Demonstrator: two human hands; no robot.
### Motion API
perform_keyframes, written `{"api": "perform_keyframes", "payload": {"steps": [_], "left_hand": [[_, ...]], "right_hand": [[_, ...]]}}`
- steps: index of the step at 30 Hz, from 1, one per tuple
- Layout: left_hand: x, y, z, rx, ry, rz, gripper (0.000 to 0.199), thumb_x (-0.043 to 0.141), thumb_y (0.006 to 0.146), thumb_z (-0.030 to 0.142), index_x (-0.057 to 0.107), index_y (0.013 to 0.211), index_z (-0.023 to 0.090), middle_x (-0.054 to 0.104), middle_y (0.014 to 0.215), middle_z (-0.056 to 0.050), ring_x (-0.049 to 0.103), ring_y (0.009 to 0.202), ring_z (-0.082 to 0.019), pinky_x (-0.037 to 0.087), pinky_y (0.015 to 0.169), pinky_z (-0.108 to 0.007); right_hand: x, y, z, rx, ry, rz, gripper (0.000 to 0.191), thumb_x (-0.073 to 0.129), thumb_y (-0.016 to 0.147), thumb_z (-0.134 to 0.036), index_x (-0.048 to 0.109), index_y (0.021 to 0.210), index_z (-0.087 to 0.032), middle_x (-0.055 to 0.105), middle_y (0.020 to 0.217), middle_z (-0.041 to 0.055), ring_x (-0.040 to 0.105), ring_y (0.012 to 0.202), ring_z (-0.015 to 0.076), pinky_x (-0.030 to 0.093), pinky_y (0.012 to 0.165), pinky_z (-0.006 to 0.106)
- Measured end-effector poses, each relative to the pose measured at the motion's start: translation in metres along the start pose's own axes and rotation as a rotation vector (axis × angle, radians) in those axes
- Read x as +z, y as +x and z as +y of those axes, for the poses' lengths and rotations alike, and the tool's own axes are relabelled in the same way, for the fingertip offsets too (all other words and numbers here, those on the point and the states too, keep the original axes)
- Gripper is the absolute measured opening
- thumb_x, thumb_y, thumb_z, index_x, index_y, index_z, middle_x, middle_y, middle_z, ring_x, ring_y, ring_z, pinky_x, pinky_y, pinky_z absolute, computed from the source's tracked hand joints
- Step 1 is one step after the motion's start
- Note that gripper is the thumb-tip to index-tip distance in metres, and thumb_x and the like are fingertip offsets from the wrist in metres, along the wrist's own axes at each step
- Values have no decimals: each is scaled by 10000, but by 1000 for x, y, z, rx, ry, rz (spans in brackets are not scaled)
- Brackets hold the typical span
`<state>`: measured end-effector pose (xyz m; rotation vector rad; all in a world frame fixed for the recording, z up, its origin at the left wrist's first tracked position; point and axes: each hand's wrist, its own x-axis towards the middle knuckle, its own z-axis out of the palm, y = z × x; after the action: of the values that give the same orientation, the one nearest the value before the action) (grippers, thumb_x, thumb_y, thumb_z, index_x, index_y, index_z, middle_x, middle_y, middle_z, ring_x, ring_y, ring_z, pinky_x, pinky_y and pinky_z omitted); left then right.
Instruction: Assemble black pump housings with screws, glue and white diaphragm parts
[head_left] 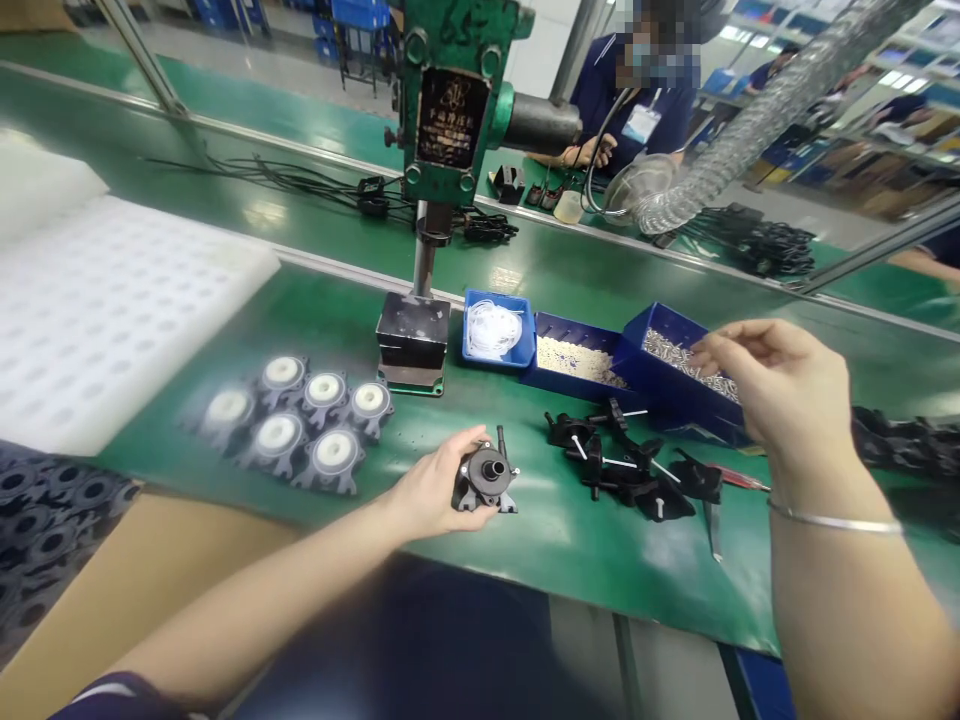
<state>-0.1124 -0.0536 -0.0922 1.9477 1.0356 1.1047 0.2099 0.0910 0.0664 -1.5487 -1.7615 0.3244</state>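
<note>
My left hand (427, 492) is wrapped round a small black pump-like housing (491, 470) with a round top, a central spout and a side tube. The housing rests on the green bench top, and small screws show at its rim. At the right, my right hand (799, 385) is above a blue bin (660, 388) of small metal screws, thumb and fingertips pinched together. Whatever is between those fingertips is too small to make out. Several black parts (622, 470) with white pins lie in a pile below the bins.
Several black parts with white discs (335, 452) stand at the left. A green press (450, 120) rises over a black block (412, 330). Beside it are a blue tray (469, 348) of clear rings and a bin of pale pieces (574, 360). Tweezers (713, 530) lie at right; a co-worker sits opposite.
</note>
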Motion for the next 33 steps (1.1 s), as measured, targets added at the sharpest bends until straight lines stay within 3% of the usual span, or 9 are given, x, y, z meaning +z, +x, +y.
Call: {"api": "perform_keyframes", "payload": {"steps": [2,5,8,10,13,20,27,33], "left_hand": [[0,0,0,20,10,13,1014,785,721,307,132,1490,204,534,1348,-183,571,1247,-306,492,1045,-467],[-1,0,0,39,24,21,1002,775,733,322,133,1492,199,531,1351,-184,571,1247,-303,498,1043,-459],[-2,1,1,53,27,20,991,766,742,322,133,1495,199,533,1349,-179,575,1241,-295,502,1039,-450],[-2,1,1,55,24,16,983,759,743,314,135,1494,202,531,1355,-176,574,1241,-293,502,1038,-447],[-3,0,1,54,24,15,973,748,743,304,137,1494,205,523,1367,-176,568,1247,-292,501,1037,-446],[-4,1,2,19,17,-3,964,745,727,285,160,1489,210,496,1400,-165,530,1287,-307,482,1059,-454],[-5,1,2,28,12,-22,948,738,733,278,163,1483,206,469,1422,-168,511,1301,-305,473,1071,-453],[-6,3,3,76,29,-14,893,716,750,265,197,1475,229,468,1406,-146,480,1317,-299,465,1075,-467]], "right_hand": [[10,-39,-27,-86,53,-118,227,691,910,-363,652,959,-144,631,822,58,618,705,123,517,644,192],[37,-103,-61,-284,121,-446,181,610,973,-327,660,948,-154,628,859,29,610,707,95,498,634,167],[70,-150,-75,-455,124,-533,152,518,1020,-242,641,990,-159,616,832,5,571,666,62,454,618,157],[86,-165,-75,-501,118,-518,149,500,1029,-229,626,1006,-152,608,814,7,550,650,62,428,602,166],[96,-169,-71,-524,99,-512,137,500,1031,-226,613,1006,-151,601,825,12,541,669,68,412,615,177],[94,-167,-72,-514,84,-562,143,505,1033,-239,614,1006,-152,575,809,23,505,659,73,399,611,184],[94,-169,-68,-458,115,-597,143,552,1013,-227,571,1140,-164,564,817,11,530,688,64,422,595,151],[94,-172,-66,-557,72,-553,200,512,1026,-178,563,1220,-180,579,887,36,555,746,85,455,653,194]]}}
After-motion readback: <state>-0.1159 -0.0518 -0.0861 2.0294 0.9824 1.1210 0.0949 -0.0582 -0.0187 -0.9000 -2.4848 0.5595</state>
